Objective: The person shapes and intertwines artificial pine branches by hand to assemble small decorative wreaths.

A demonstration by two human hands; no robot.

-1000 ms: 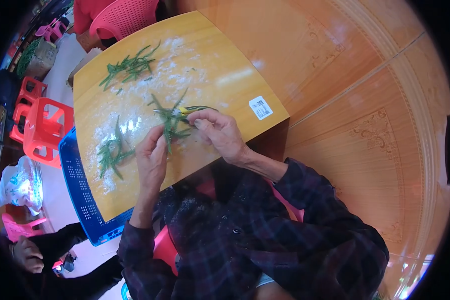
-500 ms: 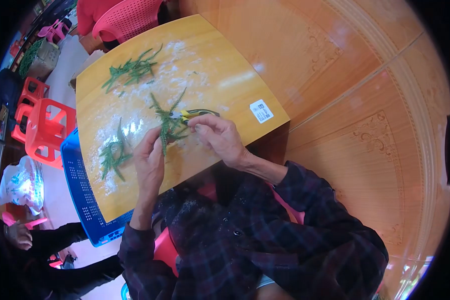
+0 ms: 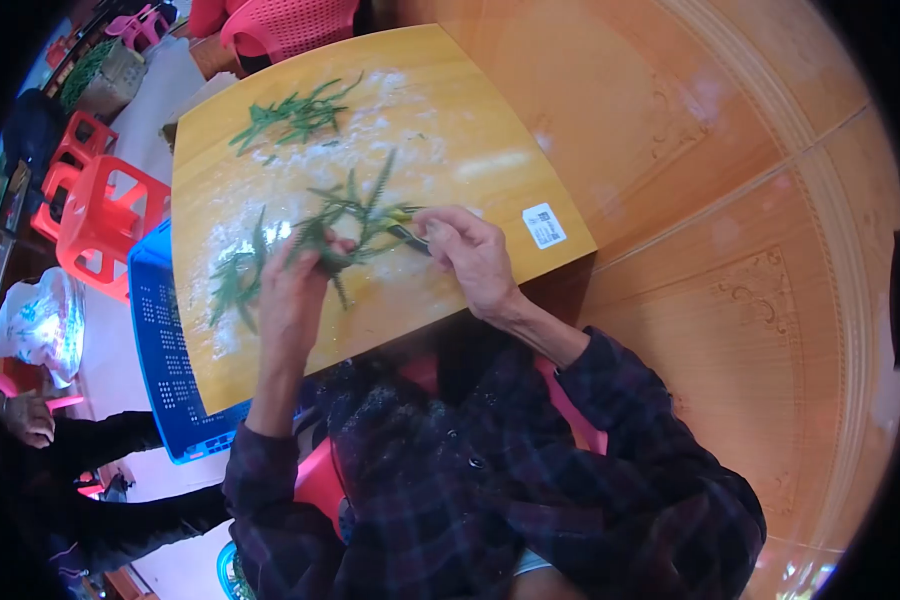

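Note:
Over the front half of the table, my left hand (image 3: 298, 275) is closed around a green artificial fern-like sprig (image 3: 335, 225) with narrow fronds spreading out. My right hand (image 3: 475, 255) is closed at the handles of yellow-and-black pliers (image 3: 402, 222), whose jaw end sits among the fronds; the exact jaw shape is hidden. Left of my left hand lies another green sprig (image 3: 235, 285), partly behind it. Farther back on the table is a loose bunch of green sprigs (image 3: 295, 113).
White powdery bits cover parts of the yellow table (image 3: 525, 180), which bears a white label (image 3: 543, 226). A blue perforated basket (image 3: 160, 345) stands against its left side. Red stools (image 3: 110, 215) and another person's hand (image 3: 28, 418) are at the left. A pink chair (image 3: 295, 30) stands behind the table.
The view has shifted a little. The sprig has turned and its fronds spread more to the upper right. My right hand and the pliers have tilted with it.

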